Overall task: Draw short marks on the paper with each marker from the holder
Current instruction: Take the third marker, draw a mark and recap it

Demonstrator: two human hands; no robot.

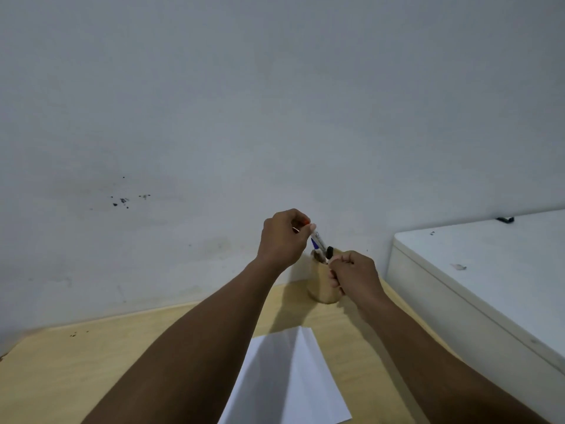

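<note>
Paper (287, 381) lies flat on table (76, 371) near the front edge, between both forearms. Beyond it, holder (321, 286) stands by wall (275, 102). Right hand (354, 276) curled around holder. Left hand (282, 237) pinches a marker (318, 239) at its top, tilted, lower end in holder.

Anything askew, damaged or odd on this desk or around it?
Minor things only. The paper lies angled on the table with a fold crease, not flat. The wall carries dark chips and scuffs at left. The holder stands upright; nothing has spilled.
</note>
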